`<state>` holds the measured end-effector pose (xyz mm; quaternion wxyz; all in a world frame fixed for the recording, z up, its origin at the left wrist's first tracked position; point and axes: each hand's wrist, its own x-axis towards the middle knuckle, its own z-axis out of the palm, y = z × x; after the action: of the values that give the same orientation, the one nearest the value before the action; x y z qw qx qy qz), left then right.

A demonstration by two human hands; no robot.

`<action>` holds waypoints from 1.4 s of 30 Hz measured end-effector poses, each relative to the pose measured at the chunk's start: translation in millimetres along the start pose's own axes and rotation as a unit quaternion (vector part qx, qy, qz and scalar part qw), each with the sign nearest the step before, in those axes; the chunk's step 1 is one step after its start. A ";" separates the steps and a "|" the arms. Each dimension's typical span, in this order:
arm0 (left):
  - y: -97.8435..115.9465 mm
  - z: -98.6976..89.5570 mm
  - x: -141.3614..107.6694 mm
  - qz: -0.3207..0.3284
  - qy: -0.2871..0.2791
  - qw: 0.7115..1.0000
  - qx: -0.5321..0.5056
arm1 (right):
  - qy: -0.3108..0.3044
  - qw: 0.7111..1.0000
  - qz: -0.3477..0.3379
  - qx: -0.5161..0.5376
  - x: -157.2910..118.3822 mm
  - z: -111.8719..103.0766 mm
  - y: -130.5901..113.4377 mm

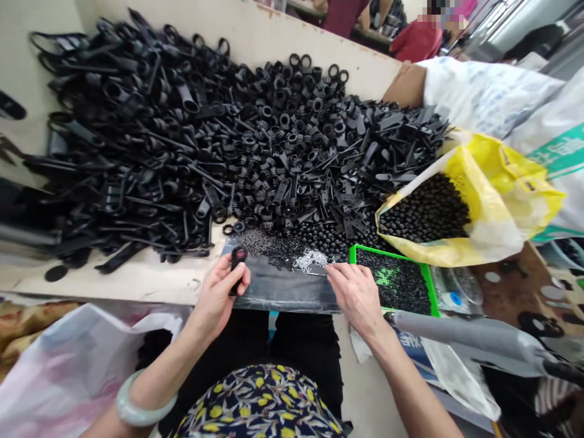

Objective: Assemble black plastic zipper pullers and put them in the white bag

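My left hand [224, 286] is closed around a black plastic part with a ring-shaped end [238, 254], held upright above the front edge of the work surface. My right hand [356, 292] reaches to the right side of a small heap of silver metal pins [311, 260]. Its fingertips are pinched together there; what is between them, if anything, is too small to make out. Both hands are over or beside a dark sheet [287, 289]. Small black pieces [278, 249] and black balls [326, 237] lie just behind the pins.
A big pile of black plastic handles [137, 121], rings [292, 143] and flat clips [392, 128] covers the table. At right are a green-rimmed tray [431, 292] of small black pieces, a yellow bag [497, 182] holding black balls, and a grey padded bar [469, 334].
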<state>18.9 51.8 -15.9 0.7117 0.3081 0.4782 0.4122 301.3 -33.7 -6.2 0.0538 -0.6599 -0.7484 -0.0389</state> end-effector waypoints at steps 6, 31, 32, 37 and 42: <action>0.2 19.1 -1.8 -0.016 -0.003 1.000 0.023 | 0.111 0.979 0.167 0.031 45.4 -8.2 16.7; -23.3 40.1 -26.0 0.015 -0.035 0.996 -0.078 | 0.025 0.844 0.131 0.520 46.5 9.6 -86.6; -24.7 43.4 -24.0 0.024 -0.008 0.995 -0.093 | 0.044 0.818 0.165 0.550 47.0 15.5 -92.6; -22.8 53.8 -9.7 0.063 0.060 0.987 -0.137 | 0.101 0.761 0.218 0.603 37.9 32.0 -120.1; -16.5 50.3 -8.9 0.002 0.013 0.986 -0.166 | 0.106 0.732 0.222 0.635 29.5 36.8 -112.8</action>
<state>68.9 34.0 -8.1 0.7460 0.1815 0.4115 0.4911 184.7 -14.1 -37.4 0.5465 -0.6110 -0.4204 0.3891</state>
